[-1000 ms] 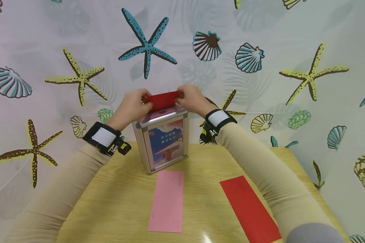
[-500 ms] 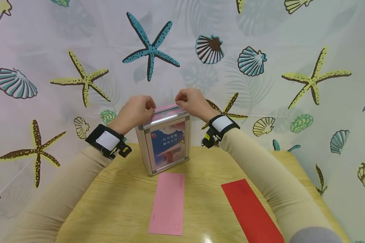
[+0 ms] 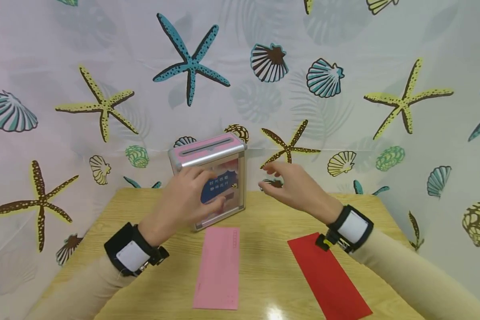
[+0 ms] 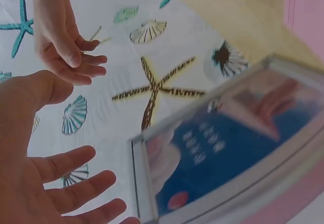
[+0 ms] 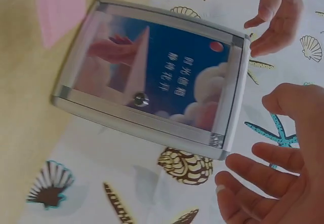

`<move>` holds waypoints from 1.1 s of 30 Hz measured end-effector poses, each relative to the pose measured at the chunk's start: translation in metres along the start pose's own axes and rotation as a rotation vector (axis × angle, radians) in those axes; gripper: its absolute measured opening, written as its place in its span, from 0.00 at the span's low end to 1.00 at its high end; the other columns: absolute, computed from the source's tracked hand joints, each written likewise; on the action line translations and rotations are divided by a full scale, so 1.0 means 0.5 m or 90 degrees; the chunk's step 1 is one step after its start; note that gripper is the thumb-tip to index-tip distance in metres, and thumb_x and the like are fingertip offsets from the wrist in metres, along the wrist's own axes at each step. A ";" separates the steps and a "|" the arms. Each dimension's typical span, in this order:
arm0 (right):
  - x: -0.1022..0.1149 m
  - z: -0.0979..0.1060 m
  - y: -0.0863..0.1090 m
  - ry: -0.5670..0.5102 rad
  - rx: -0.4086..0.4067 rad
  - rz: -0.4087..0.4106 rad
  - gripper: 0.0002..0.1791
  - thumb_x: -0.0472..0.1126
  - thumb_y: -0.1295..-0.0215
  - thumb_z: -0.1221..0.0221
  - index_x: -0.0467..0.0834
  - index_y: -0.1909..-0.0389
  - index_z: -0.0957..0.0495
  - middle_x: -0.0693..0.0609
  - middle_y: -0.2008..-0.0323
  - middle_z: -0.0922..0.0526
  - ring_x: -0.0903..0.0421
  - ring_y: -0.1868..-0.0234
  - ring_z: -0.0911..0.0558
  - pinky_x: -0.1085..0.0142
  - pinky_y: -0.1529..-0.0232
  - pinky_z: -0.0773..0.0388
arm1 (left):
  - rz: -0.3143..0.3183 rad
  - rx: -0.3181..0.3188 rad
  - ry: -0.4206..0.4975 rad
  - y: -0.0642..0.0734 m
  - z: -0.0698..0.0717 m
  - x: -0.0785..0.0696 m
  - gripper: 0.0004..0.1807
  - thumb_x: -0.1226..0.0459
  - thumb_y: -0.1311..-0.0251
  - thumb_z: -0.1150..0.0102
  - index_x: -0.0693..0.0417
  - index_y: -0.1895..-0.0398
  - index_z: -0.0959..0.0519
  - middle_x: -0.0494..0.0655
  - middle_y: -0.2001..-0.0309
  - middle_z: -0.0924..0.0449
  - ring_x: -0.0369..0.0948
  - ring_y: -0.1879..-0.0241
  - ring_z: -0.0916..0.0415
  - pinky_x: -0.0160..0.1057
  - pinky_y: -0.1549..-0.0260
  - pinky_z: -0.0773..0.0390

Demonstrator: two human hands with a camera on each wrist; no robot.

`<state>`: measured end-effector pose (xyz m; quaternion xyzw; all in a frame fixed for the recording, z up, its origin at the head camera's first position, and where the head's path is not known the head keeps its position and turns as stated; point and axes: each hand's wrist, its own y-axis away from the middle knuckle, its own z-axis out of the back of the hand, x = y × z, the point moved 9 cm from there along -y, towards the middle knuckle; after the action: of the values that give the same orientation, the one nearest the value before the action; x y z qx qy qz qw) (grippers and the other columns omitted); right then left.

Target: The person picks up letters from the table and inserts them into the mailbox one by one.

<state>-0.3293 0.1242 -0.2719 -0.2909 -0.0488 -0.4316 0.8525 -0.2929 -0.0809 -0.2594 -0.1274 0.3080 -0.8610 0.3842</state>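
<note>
A letter box (image 3: 231, 175) with silver metal edges, a pink slotted top and a blue picture door stands at the back of the table. The slot (image 3: 206, 146) shows nothing sticking out. My left hand (image 3: 184, 200) is in the air before the box's front, overlapping its lower left in the head view, fingers spread and holding nothing. To the right of the box, my right hand (image 3: 298, 189) hovers with loosely bent fingers and nothing in them. In the right wrist view, the round lock (image 5: 140, 99) is on the box door.
A pink envelope (image 3: 218, 266) lies flat on the wooden table (image 3: 264, 258) in front of the box. Farther right lies a red envelope (image 3: 328, 278), set at a slant, below the right wrist. A cloth (image 3: 336, 35) printed with starfish and shells hangs behind.
The red envelope both hands held over the slot sank into it and is out of sight. Both hands have since left the box top, moving down and toward me, and have opened.
</note>
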 end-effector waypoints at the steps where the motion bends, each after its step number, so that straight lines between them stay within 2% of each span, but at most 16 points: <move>1: -0.008 -0.004 0.024 -0.003 0.005 -0.012 0.23 0.54 0.36 0.39 0.44 0.47 0.23 0.50 0.53 0.17 0.54 0.55 0.20 0.54 0.54 0.20 | 0.001 0.008 0.000 0.014 -0.008 -0.009 0.29 0.45 0.49 0.35 0.56 0.51 0.21 0.52 0.53 0.20 0.50 0.51 0.25 0.50 0.55 0.20; 5: -0.046 -0.021 0.124 -0.049 0.030 -0.094 0.31 0.59 0.37 0.39 0.46 0.39 0.28 0.50 0.47 0.20 0.51 0.48 0.23 0.50 0.49 0.23 | 0.037 0.042 0.010 0.071 -0.050 -0.033 0.32 0.40 0.51 0.37 0.51 0.49 0.22 0.49 0.50 0.21 0.49 0.49 0.26 0.49 0.56 0.20; 8: -0.074 -0.033 0.196 -0.079 0.057 -0.161 0.38 0.65 0.39 0.40 0.47 0.35 0.32 0.49 0.41 0.23 0.48 0.44 0.25 0.46 0.48 0.25 | 0.097 0.094 0.016 0.121 -0.094 -0.039 0.37 0.35 0.52 0.40 0.49 0.45 0.24 0.51 0.46 0.24 0.50 0.46 0.28 0.54 0.57 0.20; 10: -0.087 -0.041 0.234 -0.075 0.081 -0.194 0.42 0.68 0.41 0.41 0.47 0.33 0.34 0.49 0.38 0.26 0.46 0.41 0.27 0.43 0.46 0.26 | 0.144 0.135 0.018 0.157 -0.126 -0.038 0.41 0.32 0.52 0.42 0.49 0.42 0.25 0.54 0.41 0.27 0.52 0.43 0.30 0.59 0.56 0.22; 13: -0.102 -0.051 0.270 -0.042 0.105 -0.213 0.49 0.72 0.43 0.42 0.46 0.29 0.40 0.46 0.33 0.31 0.43 0.36 0.32 0.38 0.43 0.30 | 0.204 0.174 0.018 0.205 -0.165 -0.028 0.45 0.30 0.55 0.42 0.49 0.40 0.25 0.58 0.38 0.30 0.57 0.41 0.33 0.64 0.56 0.23; 16: -0.118 -0.053 0.289 -0.012 0.101 -0.227 0.53 0.74 0.45 0.43 0.46 0.27 0.44 0.43 0.31 0.35 0.39 0.34 0.36 0.33 0.43 0.33 | 0.242 0.190 0.021 0.232 -0.198 -0.016 0.47 0.29 0.56 0.41 0.50 0.39 0.26 0.62 0.35 0.33 0.61 0.38 0.35 0.67 0.54 0.26; 22: -0.147 -0.066 0.314 0.042 0.062 -0.243 0.58 0.76 0.47 0.43 0.39 0.27 0.46 0.35 0.32 0.36 0.34 0.35 0.36 0.33 0.44 0.32 | 0.272 0.198 0.030 0.236 -0.241 -0.009 0.53 0.27 0.55 0.45 0.51 0.31 0.34 0.64 0.32 0.37 0.66 0.33 0.45 0.71 0.46 0.34; 27: -0.173 -0.074 0.328 0.061 0.029 -0.307 0.60 0.77 0.46 0.45 0.36 0.27 0.48 0.30 0.33 0.38 0.30 0.36 0.38 0.29 0.45 0.35 | 0.277 0.210 0.029 0.213 -0.272 -0.021 0.55 0.26 0.54 0.48 0.50 0.29 0.37 0.61 0.31 0.36 0.64 0.32 0.45 0.71 0.43 0.37; 30: -0.187 -0.088 0.341 0.056 0.042 -0.346 0.62 0.77 0.46 0.45 0.34 0.27 0.50 0.29 0.32 0.40 0.29 0.36 0.39 0.28 0.46 0.36 | 0.265 0.222 0.037 0.192 -0.295 -0.037 0.55 0.25 0.53 0.49 0.50 0.28 0.38 0.61 0.32 0.36 0.64 0.33 0.44 0.70 0.43 0.36; 33: -0.204 -0.105 0.360 0.049 0.070 -0.376 0.63 0.78 0.47 0.46 0.32 0.27 0.51 0.27 0.32 0.40 0.28 0.36 0.39 0.28 0.46 0.36 | 0.261 0.254 0.054 0.172 -0.322 -0.057 0.56 0.24 0.53 0.51 0.49 0.27 0.39 0.62 0.30 0.39 0.64 0.31 0.48 0.70 0.42 0.38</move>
<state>-0.2641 0.2505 -0.4312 -0.2013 -0.1224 -0.6684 0.7055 -0.2970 -0.0343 -0.4384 0.0516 0.1676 -0.8136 0.5544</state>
